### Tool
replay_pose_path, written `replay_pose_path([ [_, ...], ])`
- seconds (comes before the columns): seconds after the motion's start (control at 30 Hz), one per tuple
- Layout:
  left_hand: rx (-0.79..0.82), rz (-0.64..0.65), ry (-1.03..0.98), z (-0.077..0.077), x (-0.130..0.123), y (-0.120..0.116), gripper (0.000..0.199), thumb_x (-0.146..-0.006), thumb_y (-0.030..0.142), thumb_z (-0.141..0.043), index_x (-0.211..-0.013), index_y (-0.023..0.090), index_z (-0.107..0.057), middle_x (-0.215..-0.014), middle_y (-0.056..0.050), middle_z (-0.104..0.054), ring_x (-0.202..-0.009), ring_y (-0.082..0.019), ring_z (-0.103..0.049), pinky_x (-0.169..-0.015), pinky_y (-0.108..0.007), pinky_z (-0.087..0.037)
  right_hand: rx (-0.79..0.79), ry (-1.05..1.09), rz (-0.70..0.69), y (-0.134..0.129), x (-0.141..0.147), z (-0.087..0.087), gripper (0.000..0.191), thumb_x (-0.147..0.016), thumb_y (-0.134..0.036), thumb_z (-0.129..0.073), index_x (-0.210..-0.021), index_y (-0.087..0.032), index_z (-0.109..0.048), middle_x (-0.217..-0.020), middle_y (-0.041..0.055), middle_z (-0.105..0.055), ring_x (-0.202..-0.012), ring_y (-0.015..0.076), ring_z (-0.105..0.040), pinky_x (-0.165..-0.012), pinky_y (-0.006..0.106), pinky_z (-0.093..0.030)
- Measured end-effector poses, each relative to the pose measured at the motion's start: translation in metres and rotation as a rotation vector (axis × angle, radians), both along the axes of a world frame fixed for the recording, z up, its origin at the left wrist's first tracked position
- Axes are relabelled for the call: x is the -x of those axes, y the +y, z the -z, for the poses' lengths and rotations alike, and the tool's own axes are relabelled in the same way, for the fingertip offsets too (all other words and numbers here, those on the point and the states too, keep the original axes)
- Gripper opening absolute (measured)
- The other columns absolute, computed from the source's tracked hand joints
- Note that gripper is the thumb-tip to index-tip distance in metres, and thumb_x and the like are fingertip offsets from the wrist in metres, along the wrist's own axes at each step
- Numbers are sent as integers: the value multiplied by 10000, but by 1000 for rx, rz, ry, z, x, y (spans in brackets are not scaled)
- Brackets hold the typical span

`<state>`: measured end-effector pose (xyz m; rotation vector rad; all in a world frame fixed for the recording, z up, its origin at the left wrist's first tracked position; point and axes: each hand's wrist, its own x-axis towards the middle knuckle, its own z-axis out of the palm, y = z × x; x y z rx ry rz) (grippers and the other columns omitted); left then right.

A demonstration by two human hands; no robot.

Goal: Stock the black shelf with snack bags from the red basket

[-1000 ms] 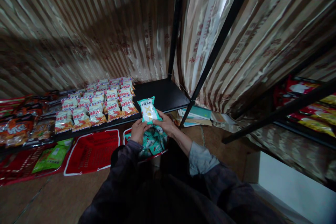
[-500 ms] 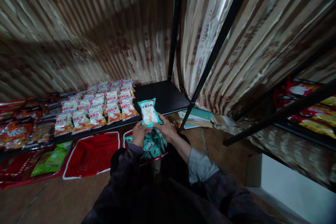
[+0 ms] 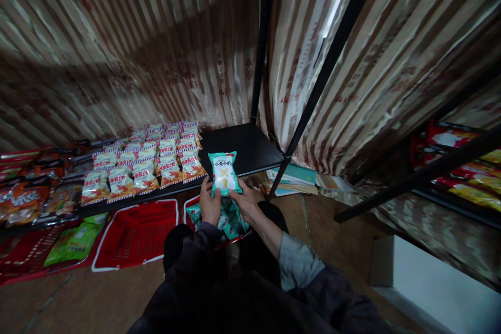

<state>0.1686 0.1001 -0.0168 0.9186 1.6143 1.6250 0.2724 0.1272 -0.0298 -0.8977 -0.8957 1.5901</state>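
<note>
Brown-and-cream striped curtain [image 3: 164,36] forms the backdrop behind a low black shelf [image 3: 242,146] carried on dark metal posts [image 3: 305,112]. White snack packets [image 3: 144,175] with blue-and-red striped ends occupy the shelf in close rows; orange-and-black packets [image 3: 29,195] lie to their left. The right-hand end of the shelf surface is bare.

Teal packet [image 3: 224,169]: positioned in front of the shelf edge, above a red basket [image 3: 185,213] with a white rim, printed face toward the wearer, lettering upright.

Right hand [image 3: 247,202]: thumb laid across the lower right front of the packet, fingers tucked behind it, pinching that corner; the hidden fingertips cannot be seen.

Left hand [image 3: 210,206]: thumb at the lower left corner, fingers raised and slightly spread beside the left edge. Whether these fingers press on the packet cannot be told.

Further teal packets [image 3: 229,219] fill the basket directly beneath both hands. To its left, a second red basket [image 3: 141,229] stands on the brown floor [image 3: 97,297], and a green packet [image 3: 72,240] lies farther left. Books or papers [image 3: 295,175] are stacked beyond the shelf's right end.
</note>
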Motion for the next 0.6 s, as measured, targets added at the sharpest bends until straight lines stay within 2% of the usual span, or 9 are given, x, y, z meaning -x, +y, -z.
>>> replay_pose_path([
  [0.13, -54, -62, 240, -6, -2, -4, 518, -759, 146, -556, -1265, 207, -464, -1224, -121, -506, -1055, -203, -552, -908, -331, -456, 1, -18, 26, 0, 0, -3, 607, -577, -199, -671, -1173, -203, -558, -1044, 29, -693, -827, 168, -659, -766, 283, -514],
  [0.23, -118, -82, 377, -15, -5, -9, 464, -768, 139, -539, -1222, 228, -516, -1268, -113, -483, -1210, -229, -450, -1041, -364, -348, -23, -59, 41, 1, 1, -5, 600, -595, -231, -668, -1184, -206, -555, -1053, 30, -691, -848, 176, -656, -768, 290, -516],
  [0.33, -168, -64, 435, -25, -11, -13, 398, -794, 158, -519, -1186, 222, -554, -1303, -112, -466, -1271, -227, -389, -1100, -366, -259, -76, -130, 60, 2, 0, -2, 601, -625, -246, -649, -1215, -215, -539, -1101, 32, -672, -915, 192, -642, -808, 317, -510],
  [0.43, -197, -31, 392, -29, -17, -15, 356, -810, 191, -524, -1162, 218, -573, -1346, -106, -443, -1287, -223, -375, -1109, -353, -240, -142, -241, 79, 3, -2, 0, 593, -664, -240, -613, -1248, -216, -517, -1136, 37, -652, -942, 196, -629, -844, 337, -497],
  [0.5, -191, -5, 291, -29, -20, -14, 349, -802, 209, -552, -1150, 222, -575, -1332, -99, -469, -1281, -223, -390, -1106, -350, -250, -188, -323, 87, 1, -3, 0, 582, -694, -235, -585, -1270, -215, -502, -1137, 44, -649, -934, 199, -628, -857, 349, -491],
  [0.6, -143, 30, 101, -29, -22, -10, 390, -791, 244, -590, -1176, 216, -542, -1312, -105, -496, -1228, -230, -458, -1049, -349, -343, -308, -480, 145, -3, -6, -4, 566, -728, -219, -560, -1291, -218, -491, -1151, 58, -642, -1009, 223, -608, -915, 375, -462],
])
